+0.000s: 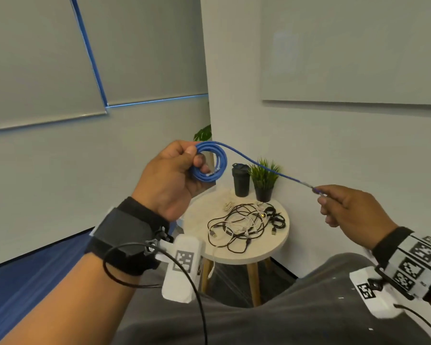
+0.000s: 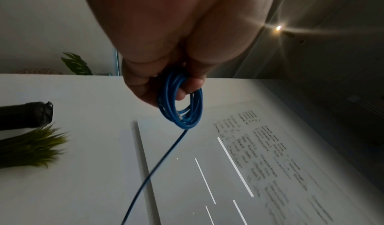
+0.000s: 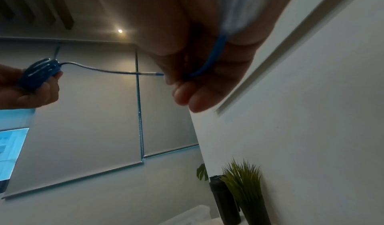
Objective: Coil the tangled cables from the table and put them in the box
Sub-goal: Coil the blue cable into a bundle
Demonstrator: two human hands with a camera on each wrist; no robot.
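Note:
My left hand is raised above the table and grips a coil of blue cable wound in several loops; the left wrist view shows the coil wrapped round the fingers. From the coil a straight tail of the same cable runs right to my right hand, which pinches it near its end, as the right wrist view shows. A tangle of black and white cables lies on the round table below. No box is in view.
A black bottle and a small potted plant stand at the table's back edge by the white wall. A whiteboard hangs on that wall. My lap fills the lower foreground.

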